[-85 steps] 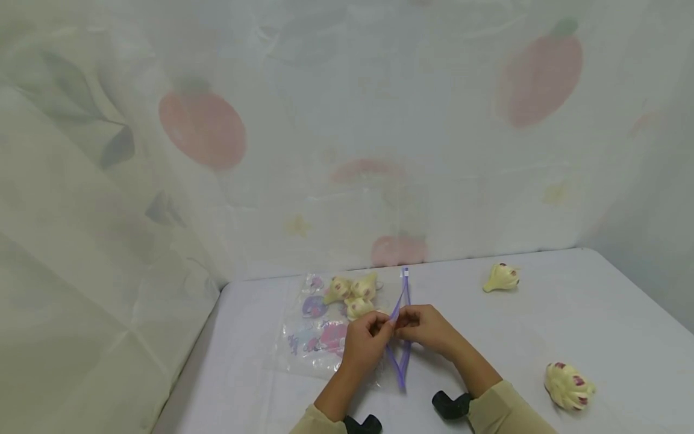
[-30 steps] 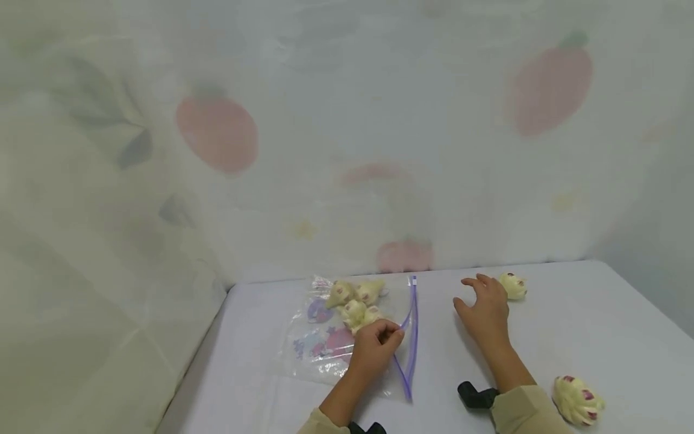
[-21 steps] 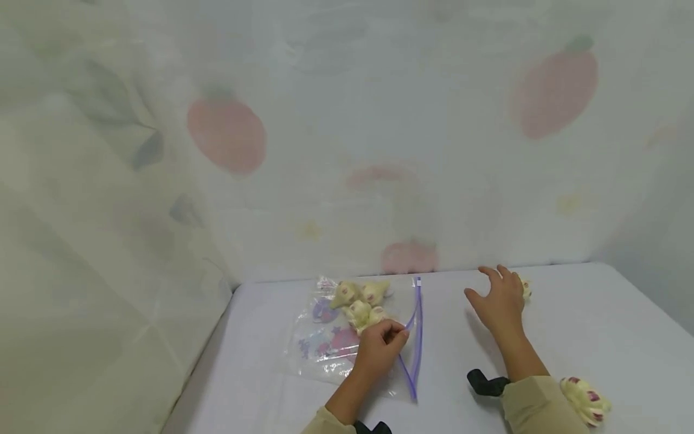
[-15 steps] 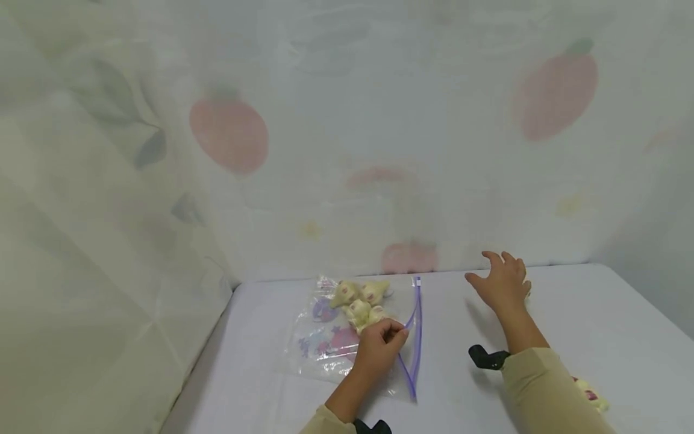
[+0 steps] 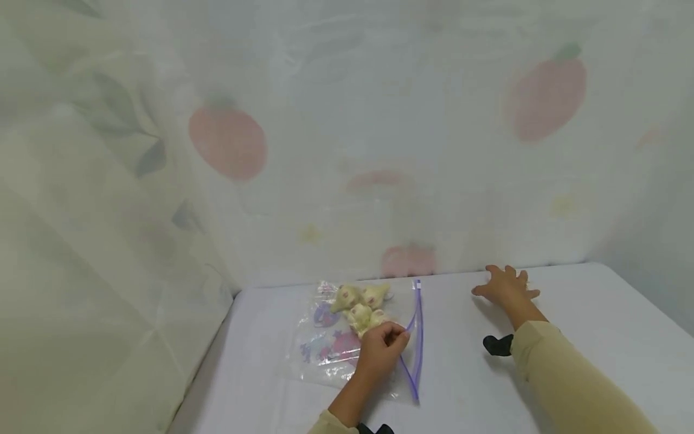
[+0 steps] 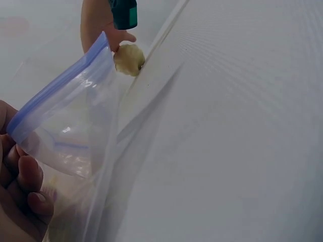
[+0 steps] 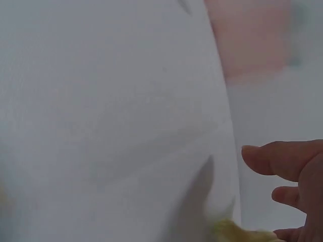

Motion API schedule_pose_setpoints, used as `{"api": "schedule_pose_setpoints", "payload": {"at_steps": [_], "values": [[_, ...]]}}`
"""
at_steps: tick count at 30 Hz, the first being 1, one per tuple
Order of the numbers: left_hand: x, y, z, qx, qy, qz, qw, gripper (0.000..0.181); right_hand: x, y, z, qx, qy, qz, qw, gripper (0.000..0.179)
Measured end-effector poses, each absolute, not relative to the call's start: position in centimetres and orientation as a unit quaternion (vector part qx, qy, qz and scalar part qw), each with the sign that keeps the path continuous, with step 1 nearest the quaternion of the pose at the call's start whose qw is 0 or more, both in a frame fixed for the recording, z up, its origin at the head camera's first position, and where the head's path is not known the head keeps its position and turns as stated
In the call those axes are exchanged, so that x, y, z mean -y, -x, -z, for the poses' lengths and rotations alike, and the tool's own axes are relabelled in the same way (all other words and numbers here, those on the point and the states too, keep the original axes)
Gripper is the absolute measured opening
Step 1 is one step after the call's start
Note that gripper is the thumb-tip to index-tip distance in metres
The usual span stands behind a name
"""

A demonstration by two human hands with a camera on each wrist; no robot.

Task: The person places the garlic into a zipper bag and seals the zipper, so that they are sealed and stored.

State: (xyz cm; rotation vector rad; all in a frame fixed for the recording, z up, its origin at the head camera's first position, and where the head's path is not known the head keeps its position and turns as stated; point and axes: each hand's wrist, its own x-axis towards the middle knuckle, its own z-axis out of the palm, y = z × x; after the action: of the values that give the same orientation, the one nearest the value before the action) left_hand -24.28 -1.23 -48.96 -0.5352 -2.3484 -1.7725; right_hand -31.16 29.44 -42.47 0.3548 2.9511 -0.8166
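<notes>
My left hand [image 5: 382, 349] pinches the purple-edged mouth of a clear zip bag [image 5: 309, 367], which lies flat with its opening to the right. Inside, several cream garlic bulbs [image 5: 346, 296] with purple marks are bunched together. The left wrist view has the bag's mouth [image 6: 60, 93] gaping, its edge between my thumb and fingers. Toward the back right, my right hand [image 5: 508, 286] spreads its fingers over another garlic bulb [image 6: 129, 60]. The head view leaves that bulb almost wholly hidden behind the hand; its tip [image 7: 237, 233] shows below the fingers in the right wrist view.
A white cloth covers the table [image 5: 455, 386], whose back edge meets a fruit-printed curtain [image 5: 325, 132]. Another sheet [image 5: 108, 253] hangs along the left side. A black wrist mount [image 5: 497, 345] sits at my right cuff. My right sleeve [image 5: 575, 367] spans the table's right front.
My right hand has left the bag's mouth and moved right and back to the far bulb, fingers spread. The front-right bulb has gone behind my sleeve. My left hand keeps its hold.
</notes>
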Motion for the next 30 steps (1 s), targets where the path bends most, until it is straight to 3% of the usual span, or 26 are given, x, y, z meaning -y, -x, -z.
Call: {"api": "schedule_pose_setpoints", "payload": {"at_steps": [5, 11, 17, 30], "values": [[1.0, 24.1, 49.1, 0.785, 0.182, 0.588, 0.072, 0.009, -30.3, 30.9, 43.1, -0.959, -0.119, 0.251, 0.055, 0.077], [1.1, 24.3, 49.1, 0.79, 0.184, 0.577, 0.093, 0.009, -30.4, 31.0, 42.9, -0.964, -0.102, 0.237, 0.064, 0.056], [1.3, 24.4, 49.1, 0.796, 0.185, 0.57, 0.081, 0.009, -30.8, 31.2, 43.1, -0.966, -0.103, 0.228, 0.067, 0.04], [1.9, 24.7, 48.5, 0.797, 0.191, 0.566, 0.088, 0.008, -27.7, 31.6, 43.5, -0.985, -0.056, 0.154, 0.06, 0.039]]}}
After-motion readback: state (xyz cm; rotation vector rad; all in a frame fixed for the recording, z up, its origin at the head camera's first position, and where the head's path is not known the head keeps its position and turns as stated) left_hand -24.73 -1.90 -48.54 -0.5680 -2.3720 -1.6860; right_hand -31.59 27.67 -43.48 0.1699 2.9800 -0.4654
